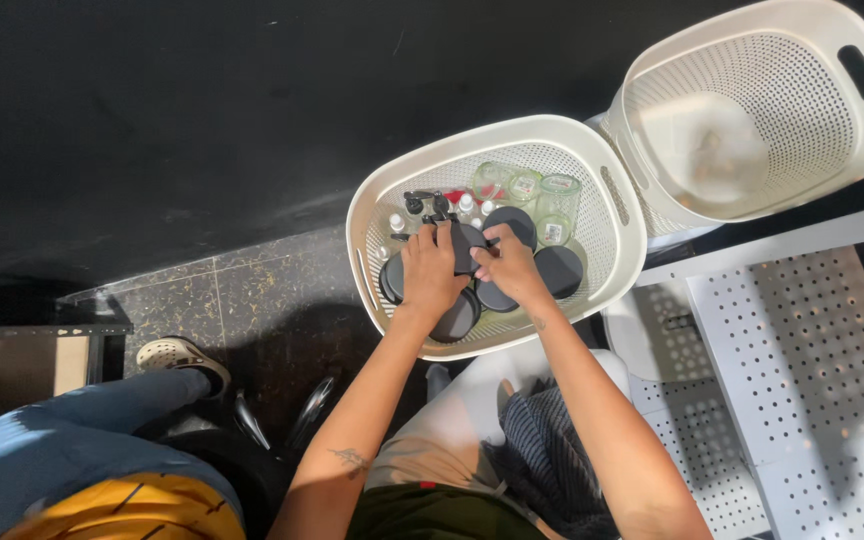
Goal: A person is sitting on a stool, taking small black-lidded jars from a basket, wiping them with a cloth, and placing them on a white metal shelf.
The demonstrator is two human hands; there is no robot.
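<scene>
At the far left a seated person's knee in blue denim point(62, 440) shows, with one pale clog point(180, 354) on the dark tiled floor point(252, 300); this is a co-worker, whose hands are out of view. Next comes the near cream perforated basket point(377, 210); inside it lie about six black round lids point(558, 270), some half hidden under the hands, so the count is not sure; behind them stand three clear glass jars point(557, 205) and a few small bottles point(397, 222) with white or black tops, too crowded to count. The left hand point(430, 275) lies palm down on the lids, fingers point(442, 238) loosely curled over the rim of one lid; the right hand point(510, 265) is just beside it, fingers bent and pinched on the edge of the same central lid point(472, 240). To the right a second cream basket point(752, 110) stands tilted; below it sits a white perforated shelf point(802, 370).
</scene>
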